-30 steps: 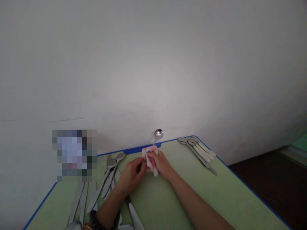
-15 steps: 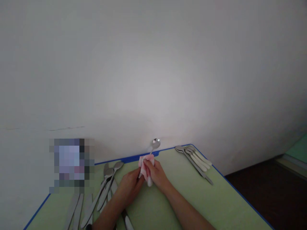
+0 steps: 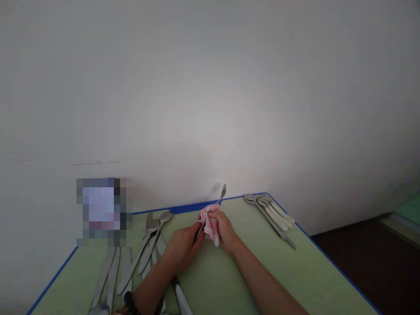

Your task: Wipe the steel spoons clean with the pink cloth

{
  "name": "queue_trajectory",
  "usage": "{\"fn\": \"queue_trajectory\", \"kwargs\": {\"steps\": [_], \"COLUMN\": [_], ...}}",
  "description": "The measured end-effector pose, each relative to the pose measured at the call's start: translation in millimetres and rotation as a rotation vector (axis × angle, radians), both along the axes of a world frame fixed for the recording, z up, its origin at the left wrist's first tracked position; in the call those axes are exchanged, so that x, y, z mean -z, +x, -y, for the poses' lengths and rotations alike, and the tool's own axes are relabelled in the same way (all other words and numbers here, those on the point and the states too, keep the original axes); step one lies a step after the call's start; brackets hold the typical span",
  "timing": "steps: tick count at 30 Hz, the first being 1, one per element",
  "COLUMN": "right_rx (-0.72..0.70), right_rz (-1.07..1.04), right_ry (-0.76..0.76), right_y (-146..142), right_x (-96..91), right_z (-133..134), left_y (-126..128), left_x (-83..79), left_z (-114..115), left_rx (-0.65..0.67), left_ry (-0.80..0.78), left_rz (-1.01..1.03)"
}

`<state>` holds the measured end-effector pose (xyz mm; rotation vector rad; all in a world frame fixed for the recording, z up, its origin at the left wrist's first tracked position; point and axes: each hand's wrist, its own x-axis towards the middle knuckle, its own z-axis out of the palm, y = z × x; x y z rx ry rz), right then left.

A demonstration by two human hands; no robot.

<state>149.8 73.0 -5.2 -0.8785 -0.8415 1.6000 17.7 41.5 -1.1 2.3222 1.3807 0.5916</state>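
A metal spoon (image 3: 223, 191) is held up over the table, its bowl seen nearly edge-on and pointing away from me. My left hand (image 3: 187, 245) is closed on the lower end of its handle. Around the middle of the handle is a pink cloth (image 3: 209, 221), pinched in my right hand (image 3: 226, 230). A pale end of the cloth hangs below my right fingers. The part of the handle inside the cloth is hidden. Beside my left forearm, several spoons (image 3: 166, 216) and knives (image 3: 111, 280) lie in a loose spread.
White-handled forks (image 3: 277, 216) lie at the table's far right corner beside a metal spoon (image 3: 250, 199). The green table (image 3: 249, 271) has a blue edge and meets a white wall (image 3: 210, 109). A blurred-out object (image 3: 101, 208) stands at the back left.
Both hands, with the spoon and cloth, have shifted slightly right in the view. The spoon has rolled, its bowl turning from face-on to edge-on. The camera has moved slightly.
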Motion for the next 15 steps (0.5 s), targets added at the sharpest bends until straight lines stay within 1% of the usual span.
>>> {"fn": "queue_trajectory", "kwargs": {"steps": [4,8,12,15], "right_rx": [-0.027,-0.015,-0.042,-0.046], "right_rz": [-0.040,-0.018,-0.002,0.024], "right_ry": [-0.002,0.014,-0.001,-0.008], "right_y": [-0.4,-0.3,0.9,1.7], "right_x": [-3.2,0.0,3.7,6.6], "right_z": [1.3,0.3,-0.7,-1.9], "left_y": [-0.4,-1.9,-3.0,-2.7], "left_x": [-3.4,-3.8,-4.5,-4.7], "left_z": [0.1,-0.4,1.5,2.6], "left_rx": [-0.002,0.023,0.066,0.070], "left_ry": [-0.042,-0.081,-0.079,-0.051], "left_rz": [0.008,0.087,0.184,0.183]}}
